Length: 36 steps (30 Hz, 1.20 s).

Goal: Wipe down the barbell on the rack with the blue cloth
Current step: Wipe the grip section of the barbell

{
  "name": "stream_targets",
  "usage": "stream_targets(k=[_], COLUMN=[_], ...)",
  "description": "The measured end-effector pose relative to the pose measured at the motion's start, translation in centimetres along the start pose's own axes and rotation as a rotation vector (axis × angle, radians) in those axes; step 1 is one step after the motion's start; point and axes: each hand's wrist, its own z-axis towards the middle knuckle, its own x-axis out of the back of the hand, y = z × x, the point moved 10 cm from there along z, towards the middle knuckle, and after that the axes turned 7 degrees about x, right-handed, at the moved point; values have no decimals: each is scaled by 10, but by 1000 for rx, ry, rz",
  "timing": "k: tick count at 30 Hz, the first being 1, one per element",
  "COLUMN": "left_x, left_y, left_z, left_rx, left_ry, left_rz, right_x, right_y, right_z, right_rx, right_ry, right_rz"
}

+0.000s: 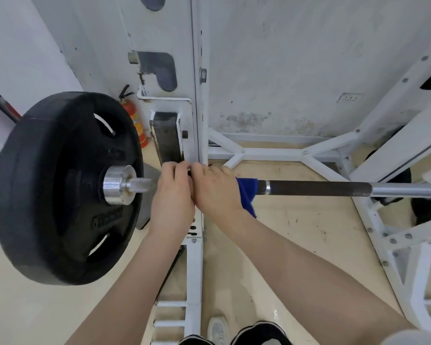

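Observation:
The barbell (321, 188) lies across the white rack (194, 135), with a dark knurled stretch and bare steel farther right. A black weight plate (60, 188) sits on its left sleeve. My left hand (172, 195) curls over the bar just right of the steel collar. Touching it, my right hand (215, 192) grips the bar with the blue cloth (246, 195) wrapped under it. A flap of cloth hangs down on the right side of that hand. The bar under both hands is hidden.
A red fire extinguisher (135, 120) stands by the wall behind the plate. White rack beams (279, 154) cross the floor behind the bar, and another rack upright (408, 135) rises at the right. My shoes (234, 332) are on the beige floor below.

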Motion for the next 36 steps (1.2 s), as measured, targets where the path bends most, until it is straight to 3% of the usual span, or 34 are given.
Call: stream_targets(k=[3,6,9,11,13,15,17,19,21,23,25,27,31,33,36], left_x=[-2,-1,-1,-3,-6,-9,-13,-18,-25,-30,-35,-34,-32,-31,-31], left_y=[-1,-2,0,1,5,16,30,44,55,60,59,57,48,46,41], left_z=[2,0,-3,-5,-7,-10,-13,-17,-20,-21,-19,-15,-14,-17,-17], left_rx=[25,30,-4,-9,-18,-54,-140,-209,-254,-271,-250,-237,-216,-237,-261], left_ry=[-21,-26,-17,-9,-8,-8,-4,-5,-27,-49,-108,-114,-99,-83,-47], left_rz=[51,70,77,113,159,191,220,213,205,225,233,228,282,269,251], right_x=[-8,25,34,35,18,6,15,47,64,48,32,9,-62,-82,-95], right_y=[13,68,95,78,57,57,78,106,137,148,136,124,108,93,83], right_z=[-11,-33,-46,-38,-27,-27,-42,-66,-100,-132,-147,-164,-232,-244,-216], right_rx=[113,-25,-116,-122,-81,-82,-141,-282,-570,-861,-948,-1043,-1522,-1721,-1839], right_ry=[-85,102,155,140,-7,-216,-253,-32,206,296,213,103,-278,-266,-51], right_rz=[-66,-229,-317,-268,-148,27,319,637,955,1323,1608,1720,1482,1572,1800])
